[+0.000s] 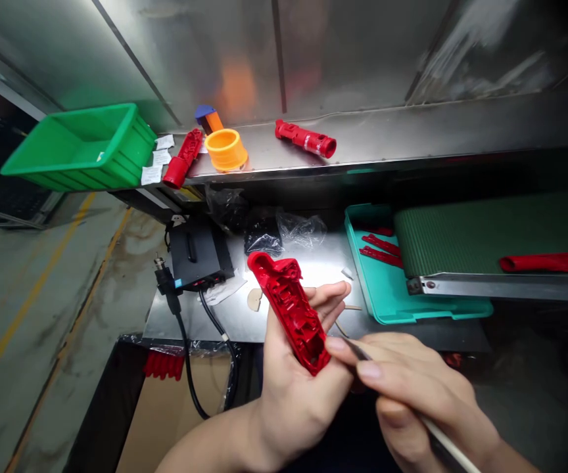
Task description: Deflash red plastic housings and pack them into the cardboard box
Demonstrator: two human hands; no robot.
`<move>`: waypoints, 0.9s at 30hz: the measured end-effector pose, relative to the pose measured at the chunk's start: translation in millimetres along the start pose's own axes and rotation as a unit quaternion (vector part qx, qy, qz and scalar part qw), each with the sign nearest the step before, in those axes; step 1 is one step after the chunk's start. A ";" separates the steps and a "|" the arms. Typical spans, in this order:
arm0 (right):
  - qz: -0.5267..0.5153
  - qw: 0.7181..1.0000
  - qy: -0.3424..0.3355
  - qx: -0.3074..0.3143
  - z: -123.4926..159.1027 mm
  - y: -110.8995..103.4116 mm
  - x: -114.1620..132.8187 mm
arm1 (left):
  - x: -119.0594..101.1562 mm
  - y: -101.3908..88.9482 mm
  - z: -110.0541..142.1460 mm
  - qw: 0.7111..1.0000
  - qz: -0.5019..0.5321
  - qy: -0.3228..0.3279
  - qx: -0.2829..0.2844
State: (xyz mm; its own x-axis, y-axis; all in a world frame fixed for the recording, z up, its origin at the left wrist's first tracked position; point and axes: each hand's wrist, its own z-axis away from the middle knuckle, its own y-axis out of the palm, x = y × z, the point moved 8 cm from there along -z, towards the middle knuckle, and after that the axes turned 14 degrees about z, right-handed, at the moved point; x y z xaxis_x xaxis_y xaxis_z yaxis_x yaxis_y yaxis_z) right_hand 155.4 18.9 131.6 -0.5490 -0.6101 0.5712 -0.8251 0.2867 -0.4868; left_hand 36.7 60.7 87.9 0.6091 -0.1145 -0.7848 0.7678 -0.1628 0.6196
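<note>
At six o'clock the left hand (296,401) curls around a red moulded plastic housing (291,315), holding it tilted upward. At five o'clock the right hand (412,394) pinches a slim white-handled tool (449,437), its tip just beside the housing. Farther off, a teal tray (412,309) sits at two o'clock, and a green plastic bin (81,148) stands at eleven on a steel shelf (264,157).

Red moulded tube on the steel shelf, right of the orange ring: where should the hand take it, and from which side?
Take the red moulded tube around its slim middle, coming from above and the front edge of the steel shelf. It lies on its side with a flared right end and a knobbly left end, so the middle probably sits steadiest; the steel wall behind blocks the back.
</note>
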 end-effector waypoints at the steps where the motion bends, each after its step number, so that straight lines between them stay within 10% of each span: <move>1: 0.002 1.000 -0.026 0.010 -4.8 0.4 5.4 | 0.0 0.2 0.3 1.000 0.000 0.004 0.005; 13: -0.003 0.995 -0.092 0.022 -6.2 16.2 13.8 | 2.3 -7.6 8.0 0.997 -0.041 0.052 0.026; 19: -0.028 0.988 0.124 -0.092 5.3 -25.0 6.0 | -19.2 4.0 3.1 0.984 -0.111 0.139 0.008; 27: -0.180 0.934 0.309 -0.027 12.1 8.5 -12.2 | -18.0 4.1 6.6 0.973 -0.160 0.165 0.027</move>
State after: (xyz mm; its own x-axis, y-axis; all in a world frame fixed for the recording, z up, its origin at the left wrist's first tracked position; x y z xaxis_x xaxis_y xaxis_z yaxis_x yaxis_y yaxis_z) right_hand 156.7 19.9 112.5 -0.1935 -0.1365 0.9716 -0.9671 0.1931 -0.1655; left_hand 27.6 55.6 104.5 0.3778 0.2702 -0.8856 0.9225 -0.1910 0.3353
